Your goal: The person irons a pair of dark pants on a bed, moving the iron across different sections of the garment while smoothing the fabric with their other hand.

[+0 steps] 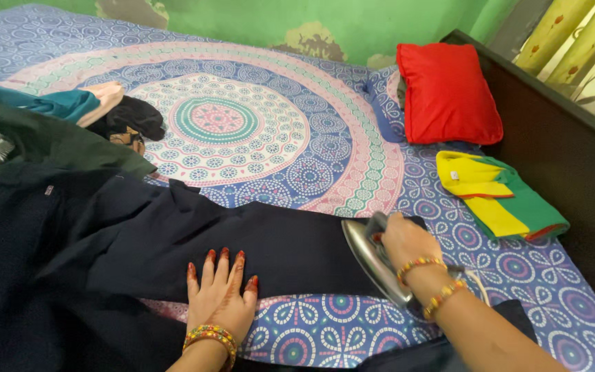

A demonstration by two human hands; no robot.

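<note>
Trousers [256, 241] on patterned bedsheet [325, 158] — green wall [256, 21].

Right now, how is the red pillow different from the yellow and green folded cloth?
The red pillow is one plain colour and puffy; the folded cloth is yellow and green with red edging, and flat. The pillow lies nearer the green wall; the cloth lies nearer the iron. Both rest on the patterned bedsheet.
</note>
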